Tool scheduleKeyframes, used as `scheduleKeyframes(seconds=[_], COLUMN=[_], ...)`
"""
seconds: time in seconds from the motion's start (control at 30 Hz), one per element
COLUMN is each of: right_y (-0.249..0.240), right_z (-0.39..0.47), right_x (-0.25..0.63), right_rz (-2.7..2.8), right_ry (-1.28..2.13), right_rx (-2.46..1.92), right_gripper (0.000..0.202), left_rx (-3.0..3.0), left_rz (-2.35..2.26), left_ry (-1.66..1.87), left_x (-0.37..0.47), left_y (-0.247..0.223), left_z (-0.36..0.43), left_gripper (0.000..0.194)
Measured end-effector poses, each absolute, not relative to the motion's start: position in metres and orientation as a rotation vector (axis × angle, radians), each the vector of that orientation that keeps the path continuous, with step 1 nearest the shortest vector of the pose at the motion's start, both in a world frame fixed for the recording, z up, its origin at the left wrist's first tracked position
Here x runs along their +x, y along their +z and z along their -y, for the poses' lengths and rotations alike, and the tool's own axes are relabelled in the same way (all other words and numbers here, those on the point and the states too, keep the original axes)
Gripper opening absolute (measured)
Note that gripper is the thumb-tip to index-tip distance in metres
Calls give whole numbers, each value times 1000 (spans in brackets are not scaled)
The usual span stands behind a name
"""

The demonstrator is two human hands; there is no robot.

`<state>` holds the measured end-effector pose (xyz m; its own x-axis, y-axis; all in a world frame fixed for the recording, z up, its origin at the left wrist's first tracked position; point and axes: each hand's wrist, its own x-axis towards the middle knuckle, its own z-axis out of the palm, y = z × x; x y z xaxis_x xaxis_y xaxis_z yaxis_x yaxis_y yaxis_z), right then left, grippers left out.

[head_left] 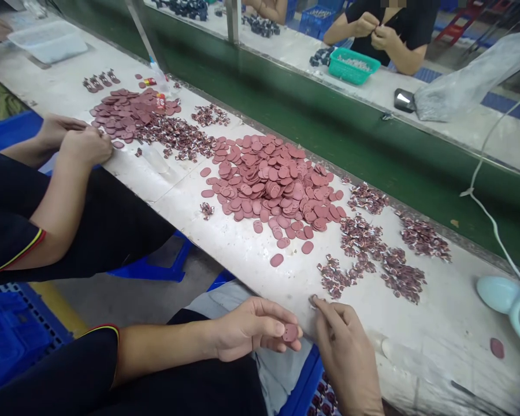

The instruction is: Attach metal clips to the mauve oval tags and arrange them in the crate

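White bench (242, 254): large disc pile (268, 185) beyond the fingers, mostly unworked. Left hand (247, 329) pinches one disc (290, 332); right hand (346, 346) fingertips pinch, probably, a small clip (313, 300).

The left hand (247, 329) pinched a pink oval tag (290, 332) at the tabletop (242, 248) edge, while the right hand (344, 346) held a small clip (313, 300) near the pink heap (273, 182).

You sit in a factory assembly line: a long white workbench (242, 242) runs beside a green conveyor belt (329, 133), heaps of pink oval discs (273, 185) lie on the bench, and co-workers sit along and across the belt.
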<state>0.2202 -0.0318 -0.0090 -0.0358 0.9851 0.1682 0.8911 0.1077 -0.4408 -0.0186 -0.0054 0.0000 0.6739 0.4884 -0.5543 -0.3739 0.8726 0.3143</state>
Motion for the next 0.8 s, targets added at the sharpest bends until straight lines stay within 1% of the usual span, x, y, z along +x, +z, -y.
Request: scheduleKeyframes(seconds=[0.07, 0.13, 0.23, 0.27, 0.4, 0.53, 0.57, 0.7, 0.8], right_y=[-6, -2, 1, 0, -3, -6, -6, -7, -2], right_z=[41, 47, 46, 45, 41, 42, 44, 59, 80], right_x=[222, 219, 210, 206, 198, 201, 203, 213, 208], right_rz=[1926, 1803, 1738, 1746, 1615, 1543, 1535, 1433, 1286], right_ry=[318, 292, 250, 272, 478, 576, 604, 768, 788], right_rx=[-1797, -1870, -2015, -2043, -2121, -2161, -2148, -2061, -1928], right_gripper=[32, 31, 40, 42, 38, 47, 47, 32, 21], left_rx=[186, 195, 208, 209, 222, 234, 233, 239, 284], left_rz=[-679, -680, -683, -685, -695, -700, -701, -704, -705], left_ry=[493, 495, 494, 494, 508, 543, 546, 560, 577], left_x=[-20, -21, -21, -21, -20, -20, -20, -20, -20], left_y=[-1, -3, -3, -3, -4, -7, -7, -7, -8], left_z=[6, 6, 6, 6, 7, 8, 8, 8, 9], left_gripper=[46, 44, 43, 43, 44, 45, 45, 45, 45])
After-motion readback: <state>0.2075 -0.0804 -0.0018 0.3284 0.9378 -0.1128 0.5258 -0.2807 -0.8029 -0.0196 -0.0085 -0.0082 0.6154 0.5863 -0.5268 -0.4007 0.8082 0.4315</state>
